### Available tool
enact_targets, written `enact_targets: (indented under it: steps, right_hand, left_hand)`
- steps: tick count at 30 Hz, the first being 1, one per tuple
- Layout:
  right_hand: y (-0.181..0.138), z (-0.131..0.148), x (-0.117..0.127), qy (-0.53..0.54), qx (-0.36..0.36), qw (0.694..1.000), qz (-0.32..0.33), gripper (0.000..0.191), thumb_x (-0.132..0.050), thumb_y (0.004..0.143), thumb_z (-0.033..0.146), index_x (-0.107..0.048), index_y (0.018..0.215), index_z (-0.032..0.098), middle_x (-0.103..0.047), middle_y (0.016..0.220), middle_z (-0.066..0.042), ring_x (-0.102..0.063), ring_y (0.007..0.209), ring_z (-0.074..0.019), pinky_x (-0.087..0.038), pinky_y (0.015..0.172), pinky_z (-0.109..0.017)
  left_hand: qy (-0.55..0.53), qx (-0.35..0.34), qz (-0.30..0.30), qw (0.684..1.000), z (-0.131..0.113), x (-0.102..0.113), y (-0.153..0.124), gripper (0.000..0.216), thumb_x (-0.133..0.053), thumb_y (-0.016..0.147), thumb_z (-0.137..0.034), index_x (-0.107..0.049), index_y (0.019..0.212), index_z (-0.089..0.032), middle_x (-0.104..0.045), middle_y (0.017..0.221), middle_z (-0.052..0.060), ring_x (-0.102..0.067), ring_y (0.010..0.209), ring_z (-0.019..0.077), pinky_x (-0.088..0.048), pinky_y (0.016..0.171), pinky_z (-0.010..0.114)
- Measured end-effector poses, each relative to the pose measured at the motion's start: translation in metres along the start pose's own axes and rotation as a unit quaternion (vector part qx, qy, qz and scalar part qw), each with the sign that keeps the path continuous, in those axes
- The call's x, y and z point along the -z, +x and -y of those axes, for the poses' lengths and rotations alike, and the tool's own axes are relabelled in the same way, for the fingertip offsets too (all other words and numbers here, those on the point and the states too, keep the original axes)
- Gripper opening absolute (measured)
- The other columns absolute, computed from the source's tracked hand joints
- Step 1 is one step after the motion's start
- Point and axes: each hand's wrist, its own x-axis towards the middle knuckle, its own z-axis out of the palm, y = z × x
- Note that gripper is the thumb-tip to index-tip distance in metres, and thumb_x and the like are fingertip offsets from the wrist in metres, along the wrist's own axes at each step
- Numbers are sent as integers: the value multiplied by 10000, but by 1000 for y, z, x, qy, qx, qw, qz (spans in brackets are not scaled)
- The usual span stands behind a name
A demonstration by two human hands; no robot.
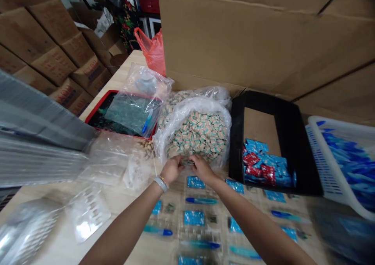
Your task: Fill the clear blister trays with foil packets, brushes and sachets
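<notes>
My left hand and my right hand meet at the front edge of an open clear plastic bag. The bag is heaped with small tan-and-green pieces. The fingers of both hands are curled in, tips close together, with a few of these pieces between them. Exactly how many each hand grips is blurred. Below my wrists lie clear plastic trays in rows, holding blue packets, blue capped pens and small dark green bits.
On the right, a black box holds blue and red packets; beyond it stands a white basket of blue pens. A red-rimmed tray sits back left. Stacked clear trays lie front left. Cardboard walls the back.
</notes>
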Motion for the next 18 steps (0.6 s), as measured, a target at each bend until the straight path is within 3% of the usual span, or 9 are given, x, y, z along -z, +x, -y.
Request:
enact_targets:
  steps: [8, 18]
  right_hand:
    - [-6, 2, -2, 24, 4, 999, -36, 296, -383, 632, -1, -482, 838, 187, -493, 841, -36, -438, 838, -171, -350, 740, -278]
    - [-11, 4, 0, -30, 5, 999, -24, 223, -431, 687, 28, -524, 815, 184, -495, 839, -43, -441, 825, -175, -350, 728, -281]
  left_hand:
    - [51, -39, 10, 998, -5, 1, -1, 161, -496, 707, -114, -590, 833, -149, -592, 833, 49, -538, 815, 165, -427, 752, 269]
    - [57, -34, -12, 998, -6, 0, 1, 237, -476, 700, -91, -608, 889, -149, -601, 858, 59, -542, 827, 169, -431, 782, 280]
